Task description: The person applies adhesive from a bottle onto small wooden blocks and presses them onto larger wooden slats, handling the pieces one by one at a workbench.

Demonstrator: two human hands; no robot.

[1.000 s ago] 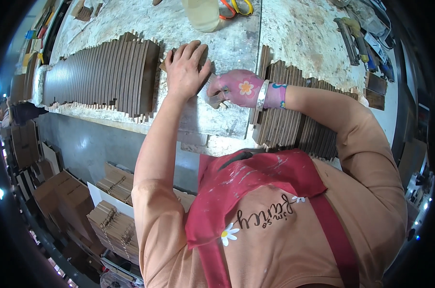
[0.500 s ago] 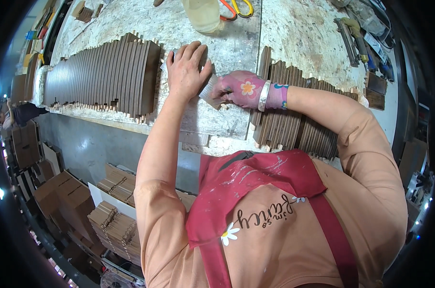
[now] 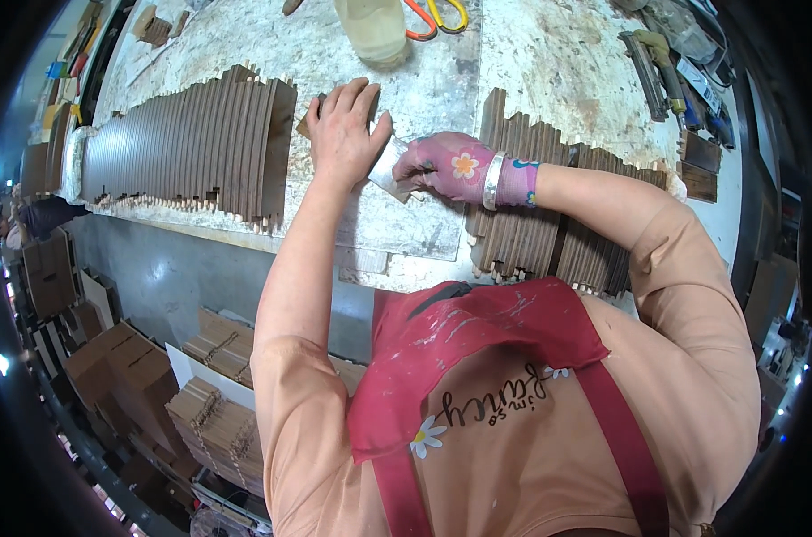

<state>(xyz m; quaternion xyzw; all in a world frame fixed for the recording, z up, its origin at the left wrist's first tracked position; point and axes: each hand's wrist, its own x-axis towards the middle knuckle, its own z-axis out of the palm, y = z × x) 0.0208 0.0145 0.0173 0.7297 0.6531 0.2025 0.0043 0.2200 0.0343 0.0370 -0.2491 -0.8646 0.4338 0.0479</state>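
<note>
My left hand (image 3: 341, 132), bare, lies flat with its fingers stretched out over a short board (image 3: 388, 170) set diagonally on the worktable. The board's near end looks pale and shiny; a brown corner shows beyond my fingers. My right hand (image 3: 446, 167), in a pink flowered glove, is closed in a pinch at the board's right end. What its fingertips hold is hidden. To the left stands a long row of dark wooden boards (image 3: 191, 148) on edge, pale dowels sticking out of their ends. Another such row (image 3: 522, 228) lies beneath and beside my right forearm.
A clear container of yellowish liquid (image 3: 370, 36) stands at the far side, beside orange and yellow handles (image 3: 437, 20). Tools (image 3: 657, 76) and small dark wood blocks (image 3: 700, 166) lie at the right. Stacked cardboard (image 3: 218, 416) stands below the table at left.
Both hands stay nearly in place. The board under my left hand has tilted or shifted slightly; its pale face catches light differently, and its brown corner now shows beyond my fingers.
</note>
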